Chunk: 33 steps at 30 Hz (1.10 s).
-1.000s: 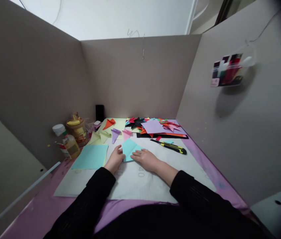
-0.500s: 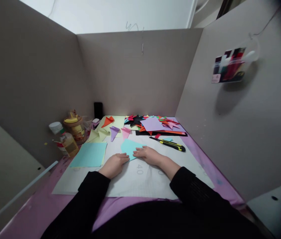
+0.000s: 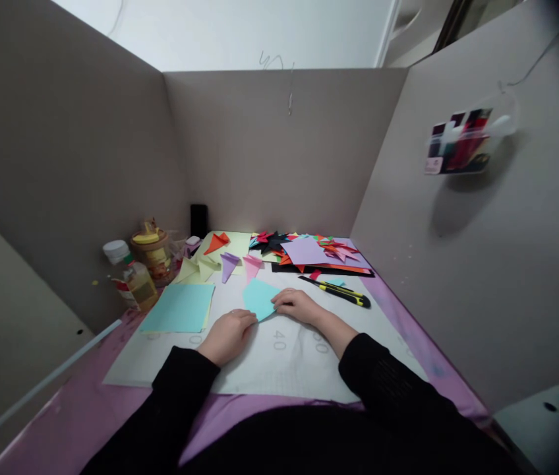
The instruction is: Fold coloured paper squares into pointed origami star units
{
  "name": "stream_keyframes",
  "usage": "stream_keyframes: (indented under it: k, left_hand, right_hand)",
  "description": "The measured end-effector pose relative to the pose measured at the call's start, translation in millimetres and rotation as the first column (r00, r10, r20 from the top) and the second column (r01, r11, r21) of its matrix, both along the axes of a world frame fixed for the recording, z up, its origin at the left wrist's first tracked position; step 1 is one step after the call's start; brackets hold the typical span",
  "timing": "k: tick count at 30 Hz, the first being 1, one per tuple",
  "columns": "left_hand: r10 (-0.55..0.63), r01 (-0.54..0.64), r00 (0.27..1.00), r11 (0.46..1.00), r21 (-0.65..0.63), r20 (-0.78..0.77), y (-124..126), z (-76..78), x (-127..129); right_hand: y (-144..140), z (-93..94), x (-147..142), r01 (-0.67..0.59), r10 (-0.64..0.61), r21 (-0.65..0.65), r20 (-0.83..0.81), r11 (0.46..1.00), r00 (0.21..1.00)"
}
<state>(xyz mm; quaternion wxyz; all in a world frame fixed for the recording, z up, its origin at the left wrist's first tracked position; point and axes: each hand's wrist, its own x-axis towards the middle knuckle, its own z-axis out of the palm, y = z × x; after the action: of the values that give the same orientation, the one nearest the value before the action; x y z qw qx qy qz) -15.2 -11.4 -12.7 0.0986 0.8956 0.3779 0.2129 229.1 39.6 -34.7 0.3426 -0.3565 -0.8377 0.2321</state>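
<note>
A folded light-blue sheet of origami paper lies on the white mat in front of me, its lower edge pointed. My left hand rests at its lower left edge, fingers together on the paper. At the right edge my right hand pinches the sheet with bent fingers; both thumbs are mostly hidden. A stack of square light-blue paper lies left of my left hand. Behind the folded sheet stand a purple folded piece and a pink folded piece.
A yellow-and-black utility knife lies right of my right hand. Several colourful paper stars and a lilac sheet are piled at the back. A glue bottle and a brown tub stand at left. Grey panels enclose the desk.
My right hand has shifted slightly right along the paper's edge, and its fingers have bent from lying flat. My left hand stays at the lower left edge. The view has tilted a little.
</note>
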Motion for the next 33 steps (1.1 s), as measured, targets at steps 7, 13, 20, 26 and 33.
stream_keyframes:
  k: [7,13,20,26,33]
  left_hand:
    - [0.115,-0.117,0.992,0.992,-0.053,-0.044,-4.6,7.6,8.5]
    - [0.206,-0.209,0.977,0.975,-0.074,-0.057,-2.0,4.1,11.8]
    - [0.379,-0.385,0.922,0.917,-0.102,-0.075,6.0,8.4,27.6]
    - [0.509,-0.531,0.846,0.832,-0.161,-0.158,14.2,5.7,39.4]
    - [0.517,-0.541,0.838,0.828,-0.143,-0.174,17.3,0.0,40.2]
  right_hand:
    - [18.5,1.9,-1.4,0.126,-0.124,-0.143,0.022,0.982,0.992]
    - [35.2,-1.5,-12.6,0.307,-0.292,-0.157,0.115,0.938,0.95]
    - [43.6,-5.4,-19.3,0.424,-0.385,-0.185,0.21,0.887,0.899]
    - [45.4,-9.5,-20.7,0.468,-0.429,-0.151,0.233,0.871,0.873]
    - [48.5,-8.0,-13.5,0.477,-0.441,-0.089,0.262,0.875,0.858]
